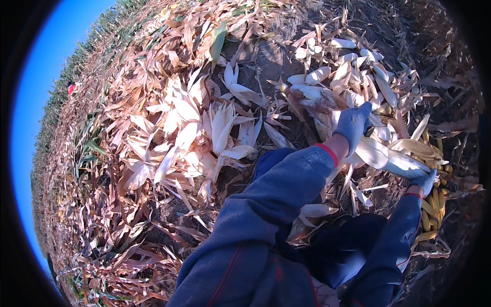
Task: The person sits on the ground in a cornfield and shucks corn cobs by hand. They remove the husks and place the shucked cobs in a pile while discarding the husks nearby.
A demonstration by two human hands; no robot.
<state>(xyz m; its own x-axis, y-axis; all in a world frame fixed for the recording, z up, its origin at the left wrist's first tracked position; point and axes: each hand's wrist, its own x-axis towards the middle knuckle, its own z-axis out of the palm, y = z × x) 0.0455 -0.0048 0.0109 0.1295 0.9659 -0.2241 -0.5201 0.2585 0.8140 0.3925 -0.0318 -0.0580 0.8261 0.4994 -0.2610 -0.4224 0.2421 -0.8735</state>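
My left hand (352,124), in a pale blue-grey knitted glove, is over the near side of a heap of husked-over corn ears (347,86). Its fingers are partly hidden, and I cannot make out what lies in them. A pale corn husk (397,161) stretches from beneath the left wrist towards my right hand. Gloved alike, my right hand (423,180) is closed at the far right end of that husk; any ear inside is not visible. Bare yellow corn ears (433,209) lie in a pile just beside and below the right hand.
Opened, stripped husks (195,142) are heaped on the left. Dry leaves and stalks (126,230) cover the ground there. Bare soil (276,57) shows between the heaps. My bent knee (345,245) is below the hands. Standing plants (86,50) line the field's edge.
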